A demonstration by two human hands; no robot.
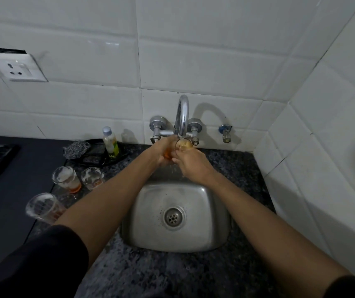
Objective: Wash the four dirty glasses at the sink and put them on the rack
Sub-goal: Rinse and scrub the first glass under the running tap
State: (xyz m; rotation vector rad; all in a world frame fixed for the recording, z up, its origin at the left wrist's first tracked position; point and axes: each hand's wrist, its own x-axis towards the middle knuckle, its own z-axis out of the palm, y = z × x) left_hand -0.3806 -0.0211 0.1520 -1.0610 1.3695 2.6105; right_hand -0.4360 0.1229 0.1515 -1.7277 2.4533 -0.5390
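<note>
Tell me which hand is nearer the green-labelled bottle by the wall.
Left. The left hand is just right of the bottle, gripping the glass under the tap; the right hand is farther right.

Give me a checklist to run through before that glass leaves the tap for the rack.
1. Glass held under the spout: ok.
2. Grip: left hand wraps it, right hand touches its near side: ok.
3. Water reaching the glass: ok, splashing shows at its mouth.
4. Glass fully rinsed: cannot tell, the hands cover it.
5. Rack free and within reach: cannot tell, no rack is clearly seen.
6. Remaining glasses safe on the counter: ok, three stand upright beside the sink.
</note>
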